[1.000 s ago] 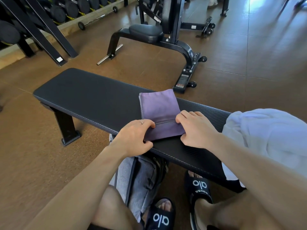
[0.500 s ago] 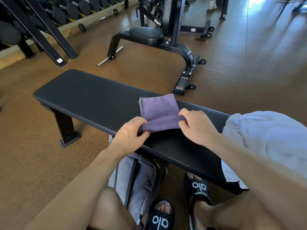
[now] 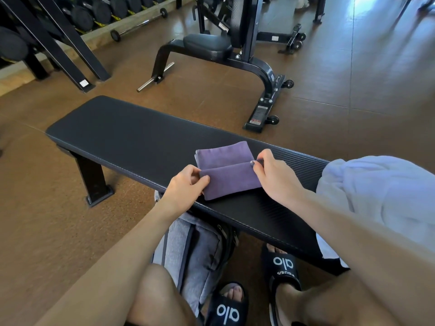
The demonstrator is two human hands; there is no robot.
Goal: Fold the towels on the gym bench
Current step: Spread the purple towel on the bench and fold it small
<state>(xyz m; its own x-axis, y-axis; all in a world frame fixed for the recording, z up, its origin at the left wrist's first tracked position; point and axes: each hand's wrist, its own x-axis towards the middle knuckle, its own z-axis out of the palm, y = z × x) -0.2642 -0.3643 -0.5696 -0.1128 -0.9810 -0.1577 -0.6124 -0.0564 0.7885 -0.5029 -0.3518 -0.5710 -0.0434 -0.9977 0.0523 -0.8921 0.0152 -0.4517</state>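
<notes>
Head view looks down on a black gym bench (image 3: 131, 137) running from 9 o'clock toward 4 o'clock. At its centre lies a purple towel (image 3: 226, 168), its near half doubled over the far half. Left hand (image 3: 186, 184) pinches the folded flap's corner at the towel's 8 o'clock; right hand (image 3: 273, 177) pinches the flap's edge at 3 o'clock. A white towel heap (image 3: 376, 191) rests on the bench at 3 o'clock. Under the bench, at 6 o'clock, sits a grey bag (image 3: 188, 250).

Bright daylight; floor glare — edges warped
</notes>
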